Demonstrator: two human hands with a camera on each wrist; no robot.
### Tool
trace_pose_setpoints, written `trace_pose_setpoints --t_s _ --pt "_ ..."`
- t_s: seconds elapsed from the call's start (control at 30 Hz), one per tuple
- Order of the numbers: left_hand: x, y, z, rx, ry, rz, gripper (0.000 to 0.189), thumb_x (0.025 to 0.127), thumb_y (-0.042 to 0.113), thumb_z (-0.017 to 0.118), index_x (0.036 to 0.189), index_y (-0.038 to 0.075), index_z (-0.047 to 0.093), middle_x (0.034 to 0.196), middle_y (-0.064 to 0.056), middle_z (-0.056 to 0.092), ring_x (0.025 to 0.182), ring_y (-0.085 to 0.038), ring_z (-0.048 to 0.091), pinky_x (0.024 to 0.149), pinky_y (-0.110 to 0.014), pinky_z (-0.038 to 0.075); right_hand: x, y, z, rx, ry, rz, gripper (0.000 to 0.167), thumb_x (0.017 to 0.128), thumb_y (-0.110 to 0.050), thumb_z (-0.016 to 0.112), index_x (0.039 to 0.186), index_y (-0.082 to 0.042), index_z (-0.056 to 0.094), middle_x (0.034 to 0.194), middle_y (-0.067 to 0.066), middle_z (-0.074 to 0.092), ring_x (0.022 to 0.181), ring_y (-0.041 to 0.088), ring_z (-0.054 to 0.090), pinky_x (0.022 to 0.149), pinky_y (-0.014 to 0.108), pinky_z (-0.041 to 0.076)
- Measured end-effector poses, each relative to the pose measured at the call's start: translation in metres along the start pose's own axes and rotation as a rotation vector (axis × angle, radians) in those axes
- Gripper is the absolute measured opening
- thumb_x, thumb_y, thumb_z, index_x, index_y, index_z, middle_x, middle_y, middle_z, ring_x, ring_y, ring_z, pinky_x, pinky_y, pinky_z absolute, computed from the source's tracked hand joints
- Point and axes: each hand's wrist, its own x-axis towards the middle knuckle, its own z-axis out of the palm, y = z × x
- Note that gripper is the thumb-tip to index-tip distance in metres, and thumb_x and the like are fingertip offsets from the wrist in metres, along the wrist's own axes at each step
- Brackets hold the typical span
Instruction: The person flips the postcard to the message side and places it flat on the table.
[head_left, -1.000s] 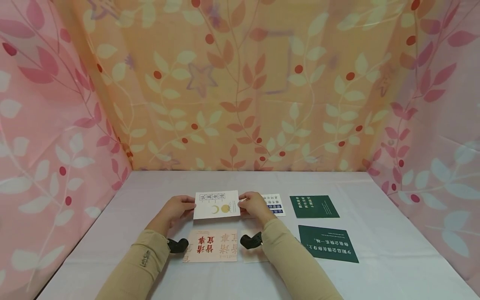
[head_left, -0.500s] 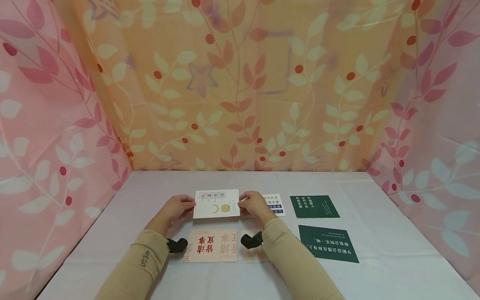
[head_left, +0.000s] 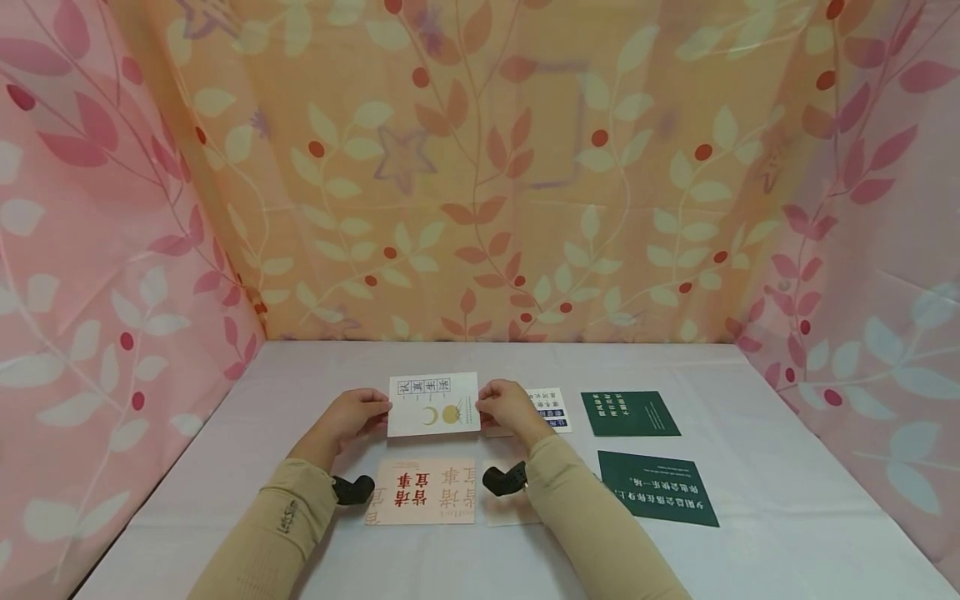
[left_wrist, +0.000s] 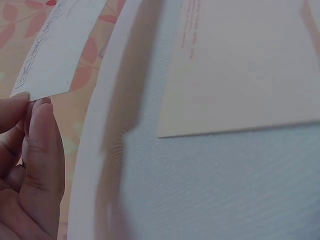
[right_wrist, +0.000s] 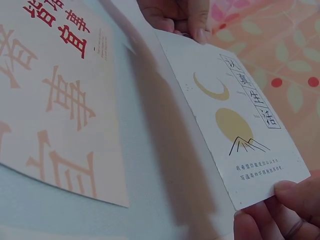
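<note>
A white card (head_left: 432, 404) printed with a gold moon, a gold sun and boxed characters is held up, tilted, above the table. My left hand (head_left: 357, 421) pinches its left edge between thumb and fingers. At the opposite edge my right hand (head_left: 512, 411) pinches it the same way. The right wrist view shows the printed face of this white card (right_wrist: 235, 125), with my right thumb on top near a corner. In the left wrist view my left hand (left_wrist: 32, 155) grips a corner of the card. A pink card (head_left: 423, 492) with red characters lies flat just in front.
Two dark green cards (head_left: 631, 414) lie on the right of the white-covered table (head_left: 300, 375). A white-and-blue card (head_left: 551, 408) is partly behind my right hand. A pale card (head_left: 512, 512) lies partly under my right forearm. Patterned cloth (head_left: 480, 208) walls the back and sides.
The white card's far edge has risen slightly, so it tips more toward the camera. Both hands keep their pinch and have lifted very little. The cards on the table have not moved.
</note>
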Motion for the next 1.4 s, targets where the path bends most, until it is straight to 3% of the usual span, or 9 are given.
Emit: trace_pose_setpoints --t_s 0.23,0.47,0.83,1.17,1.4 --pt "0.002 -0.001 0.000 -0.018 -0.004 0.012 0.012 0.087 0.012 0.061 0.093 0.001 0.061 0.081 -0.006 0.061 0.076 -0.019 0.059 0.068 -0.030 0.051 0.003 0.000 -0.004 0.001 0.002 -0.033 0.006 0.086 -0.004 0.060 0.091 -0.002 0.060 0.080 0.009 0.062 0.069 0.018 0.062 0.064 0.031 0.054" --pt "0.004 -0.002 0.000 -0.031 0.003 -0.011 0.013 0.086 0.012 0.062 0.094 0.001 0.062 0.080 -0.005 0.062 0.073 -0.016 0.059 0.067 -0.028 0.051 0.003 0.001 -0.005 -0.007 0.013 -0.026 0.005 0.086 -0.006 0.061 0.091 -0.004 0.061 0.082 0.009 0.060 0.073 0.021 0.061 0.070 0.035 0.054" --pt "0.002 -0.001 -0.002 -0.069 -0.012 0.014 0.011 0.085 0.009 0.063 0.092 0.000 0.062 0.080 -0.005 0.062 0.072 -0.017 0.060 0.069 -0.031 0.052 0.003 -0.001 -0.009 0.027 0.017 -0.021 0.004 0.085 -0.008 0.062 0.085 -0.004 0.064 0.084 0.008 0.061 0.074 0.021 0.061 0.070 0.033 0.054" --pt "0.000 0.000 -0.003 -0.079 -0.016 0.014 0.029 0.085 0.009 0.063 0.107 -0.009 0.058 0.087 -0.011 0.064 0.073 -0.017 0.062 0.073 -0.035 0.053 0.006 0.002 -0.012 0.006 0.017 -0.033 0.006 0.082 -0.010 0.066 0.083 -0.004 0.067 0.078 0.006 0.062 0.069 0.017 0.060 0.066 0.028 0.053" --pt "-0.001 0.000 -0.004 -0.088 -0.040 0.023 0.030 0.088 0.007 0.058 0.111 -0.012 0.054 0.083 -0.009 0.065 0.071 -0.016 0.064 0.067 -0.030 0.054 0.008 0.004 -0.013 -0.011 0.020 -0.041 0.007 0.081 -0.011 0.067 0.084 -0.004 0.069 0.079 0.005 0.063 0.068 0.016 0.060 0.066 0.028 0.053"
